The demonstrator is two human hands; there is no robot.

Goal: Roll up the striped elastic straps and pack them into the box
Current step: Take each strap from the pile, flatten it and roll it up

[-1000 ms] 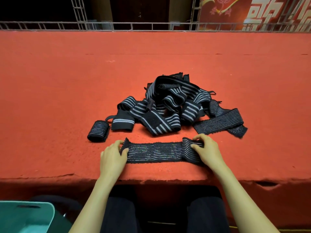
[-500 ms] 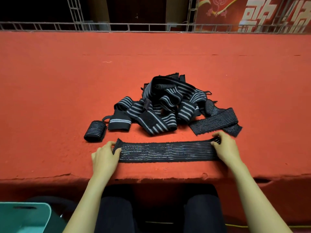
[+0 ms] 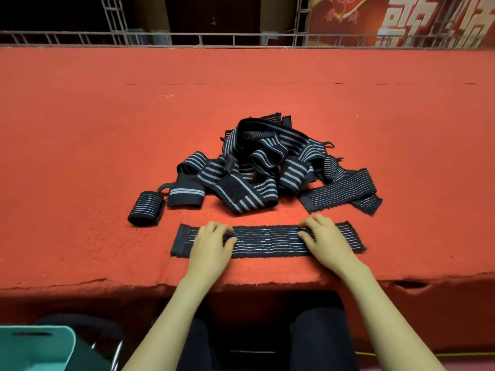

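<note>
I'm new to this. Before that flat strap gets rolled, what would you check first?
1. Flat strap lies straight and unfolded on the red table: ok.
2. Left hand and right hand both rest on it: ok.
3. Both strap ends show beyond the hands, free to start a roll: ok.
4. Strap lies apart from the pile: ok.
5. Rolled strap lies off to the left, out of the way: ok.
6. Teal box has room: only a corner shows, cannot tell.
</note>
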